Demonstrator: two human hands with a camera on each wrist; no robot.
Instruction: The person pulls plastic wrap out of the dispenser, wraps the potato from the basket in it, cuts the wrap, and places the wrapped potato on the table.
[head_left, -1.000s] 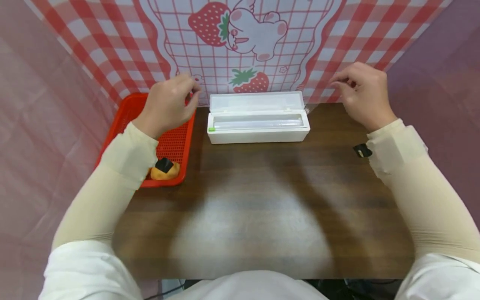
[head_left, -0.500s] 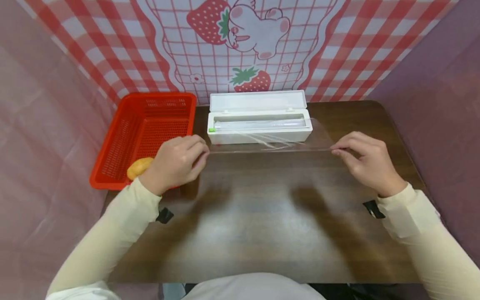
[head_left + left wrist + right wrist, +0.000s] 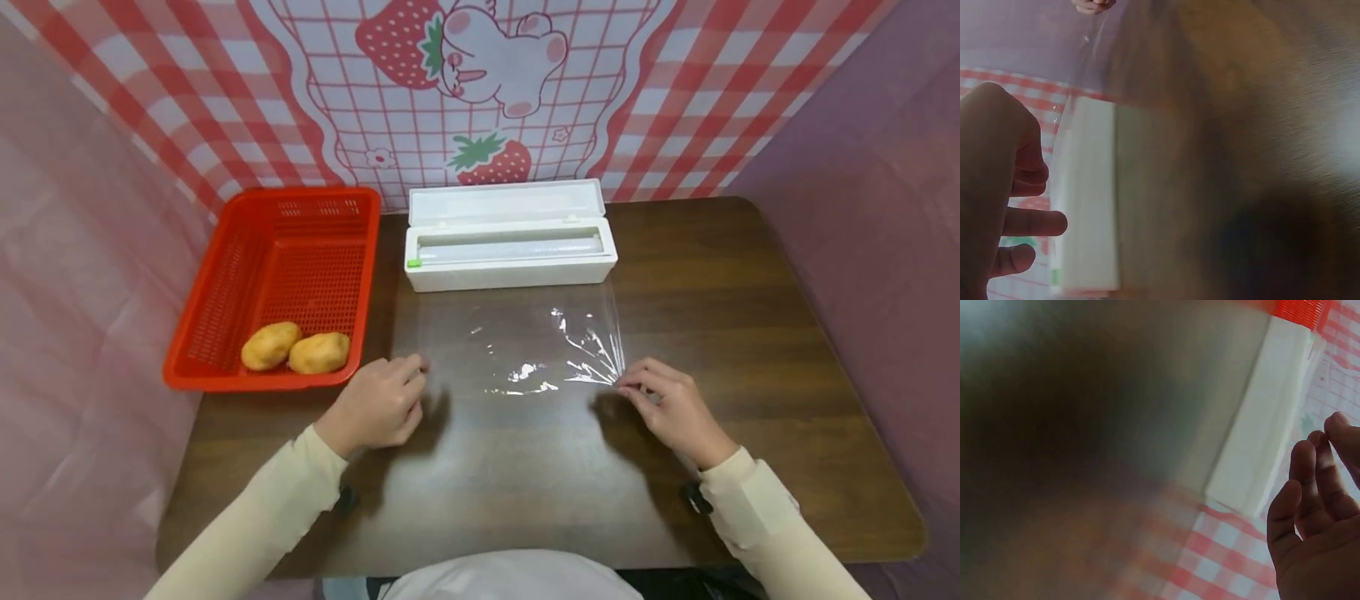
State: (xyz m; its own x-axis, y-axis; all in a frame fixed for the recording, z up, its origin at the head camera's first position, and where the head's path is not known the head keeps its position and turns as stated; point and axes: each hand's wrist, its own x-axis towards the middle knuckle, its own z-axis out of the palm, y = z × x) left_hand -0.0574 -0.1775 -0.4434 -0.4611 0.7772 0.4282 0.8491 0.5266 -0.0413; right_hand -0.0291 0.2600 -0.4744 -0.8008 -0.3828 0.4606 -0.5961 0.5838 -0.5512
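Film (image 3: 525, 343), transparent, glossy, creased, perhaps smoother leftward

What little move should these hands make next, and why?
Perhaps lower the clear film onto the table: the right hand pinches one near corner, the left hand is at the other, and both seem to hover above the wood.

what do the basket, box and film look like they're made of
Basket: red plastic, slightly shiny, judging by its even color and molded-looking perforations.
Box: probably white plastic, smooth with a low sheen; its even surface suggests this, but coated card isn't ruled out.
Film: thin clear plastic, glossy; the table shows through and creases glint.
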